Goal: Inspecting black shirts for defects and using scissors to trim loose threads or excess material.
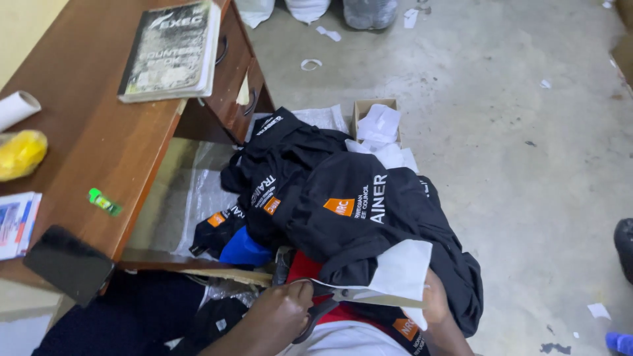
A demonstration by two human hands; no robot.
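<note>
My left hand (280, 315) grips a pair of scissors (343, 298) at the bottom middle, its blades lying open against a white sheet (402, 270). My right hand (436, 308) sits under that white sheet and holds it from below, fingers mostly hidden. Both hands rest at the near edge of a heap of black garments (343, 198) with white lettering and small orange patches. A red piece of cloth (304, 267) and a blue piece of cloth (242, 250) poke out beneath the heap.
A brown wooden desk (99, 132) at left carries a worn book (173, 49), a dark phone (68, 264), a yellow object (21, 153), a paper roll (16, 107) and a small green item (103, 201). A cardboard box (376, 122) with white paper sits beyond the heap on a littered concrete floor (514, 132).
</note>
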